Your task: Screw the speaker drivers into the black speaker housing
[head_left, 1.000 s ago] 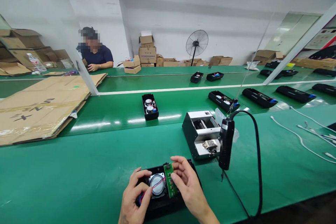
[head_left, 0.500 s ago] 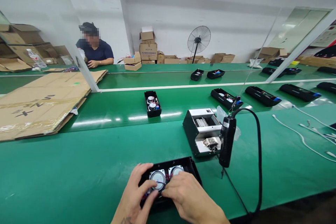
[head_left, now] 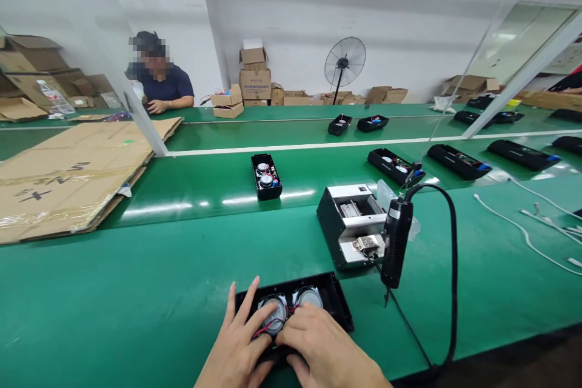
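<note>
1. A hard, black, oblong case (head_left: 339, 309) at bottom centre holds two round, silvery speakers (head_left: 310, 297) and thin red wires (head_left: 260, 332)
2. Beneath lies a smooth green bench (head_left: 136, 303)
3. Left hand (head_left: 240, 342) spreads wide, one finger over a speaker
4. Right hand (head_left: 318, 339) curls over the case; any grip is hidden

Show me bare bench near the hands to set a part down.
Free: green mat between left hand and flattened cardboard; also right of the black cable, nearer than the white cables. Crowded: around the black housing, machine and hanging driver.
</note>
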### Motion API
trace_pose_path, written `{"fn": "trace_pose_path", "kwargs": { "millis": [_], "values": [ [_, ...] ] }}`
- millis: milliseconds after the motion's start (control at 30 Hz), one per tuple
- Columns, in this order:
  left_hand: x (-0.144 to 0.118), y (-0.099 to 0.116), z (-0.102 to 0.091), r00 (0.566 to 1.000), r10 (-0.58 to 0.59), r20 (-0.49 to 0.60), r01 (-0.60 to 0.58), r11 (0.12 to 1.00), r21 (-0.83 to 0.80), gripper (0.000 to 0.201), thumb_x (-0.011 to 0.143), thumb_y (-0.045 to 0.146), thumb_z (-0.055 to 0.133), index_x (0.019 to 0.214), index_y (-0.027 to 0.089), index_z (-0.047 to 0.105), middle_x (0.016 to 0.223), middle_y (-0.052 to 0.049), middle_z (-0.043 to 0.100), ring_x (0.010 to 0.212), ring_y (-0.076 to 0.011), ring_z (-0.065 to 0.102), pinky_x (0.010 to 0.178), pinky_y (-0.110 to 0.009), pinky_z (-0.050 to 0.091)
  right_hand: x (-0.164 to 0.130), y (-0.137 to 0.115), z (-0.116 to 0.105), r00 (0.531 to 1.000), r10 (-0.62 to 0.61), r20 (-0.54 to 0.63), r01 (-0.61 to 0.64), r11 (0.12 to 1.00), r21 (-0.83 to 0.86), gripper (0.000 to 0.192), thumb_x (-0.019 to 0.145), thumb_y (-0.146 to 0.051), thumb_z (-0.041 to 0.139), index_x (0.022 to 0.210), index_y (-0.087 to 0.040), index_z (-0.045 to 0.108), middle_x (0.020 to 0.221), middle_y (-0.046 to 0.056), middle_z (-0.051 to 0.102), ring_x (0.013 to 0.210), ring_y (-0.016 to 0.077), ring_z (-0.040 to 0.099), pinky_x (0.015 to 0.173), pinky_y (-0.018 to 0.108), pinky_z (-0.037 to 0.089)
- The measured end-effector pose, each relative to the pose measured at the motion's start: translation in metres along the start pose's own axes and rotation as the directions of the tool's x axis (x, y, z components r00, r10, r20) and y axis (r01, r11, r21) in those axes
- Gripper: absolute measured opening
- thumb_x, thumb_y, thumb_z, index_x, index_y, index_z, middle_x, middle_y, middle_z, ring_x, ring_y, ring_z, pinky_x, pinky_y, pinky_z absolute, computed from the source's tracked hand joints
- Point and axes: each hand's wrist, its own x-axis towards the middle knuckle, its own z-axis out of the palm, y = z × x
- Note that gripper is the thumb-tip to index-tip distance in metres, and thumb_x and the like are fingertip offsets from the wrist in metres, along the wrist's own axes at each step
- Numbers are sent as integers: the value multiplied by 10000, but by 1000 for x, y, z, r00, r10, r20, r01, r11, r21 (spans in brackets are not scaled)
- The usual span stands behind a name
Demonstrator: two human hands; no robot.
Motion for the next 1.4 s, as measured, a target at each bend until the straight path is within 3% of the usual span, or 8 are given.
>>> {"fn": "trace_pose_path", "kwargs": {
  "millis": [100,233,333,433,500,567,767,1400],
  "values": [
    [2,-6,1,998,-16,54,18,1000,-24,74,897,329,801,950,279,792,1405,-26,730,1708,-413,94,1356,-725,-72,2,1,4,1000,2,4,-2,997,-79,245,905,-126,639,1104,-220,747,1071,74,837,995,259,735,905,400,475],
    [16,-22,-8,954,-93,286,132,984,-122,269,762,323,959,993,312,821,1361,-29,746,1633,-452,337,1332,-789,75,17,-4,-15,994,101,38,-97,990,-100,254,904,-160,677,1129,-220,777,1081,82,853,1022,285,759,890,407,468],
    [44,-38,-25,857,-168,488,298,933,-201,360,655,387,1041,927,296,822,1377,-31,732,1567,-472,450,1312,-792,174,41,-3,-45,965,235,114,-235,972,-10,250,830,-236,817,1076,-266,846,1013,50,873,978,282,781,794,348,468],
    [79,-55,-41,721,-261,642,528,807,-265,329,646,431,1021,787,257,779,1367,-9,731,1476,-407,566,1295,-605,357,68,1,-74,947,261,188,-281,956,88,305,753,-257,900,1056,-280,879,976,6,873,928,240,779,721,284,454],
    [98,-66,-47,635,-286,718,652,696,-299,361,619,441,994,685,232,708,1315,11,741,1279,-319,686,1113,-417,517,81,3,-88,943,248,220,-268,961,66,302,745,-274,910,1046,-281,884,949,-11,861,883,218,760,684,268,431],
    [111,-75,-49,589,-280,758,709,629,-318,407,584,458,967,641,220,642,1239,27,751,1067,-235,715,886,-307,540,90,4,-96,941,242,237,-245,969,-15,321,741,-322,920,1058,-290,880,918,-12,845,854,219,739,654,272,398],
    [118,-81,-49,574,-235,784,718,604,-345,462,549,507,940,611,215,589,1153,46,737,960,-187,658,778,-265,475,95,3,-96,931,228,284,-213,974,-83,377,718,-399,937,1052,-243,860,878,10,817,795,210,710,601,269,362],
    [110,-72,-49,646,-219,731,673,616,-410,549,617,669,916,596,204,624,1119,20,699,939,-186,621,808,-301,480,81,-6,-77,967,175,186,-143,974,-177,351,794,-369,842,1126,-254,848,919,80,864,928,348,813,751,359,477]
  ]
}}
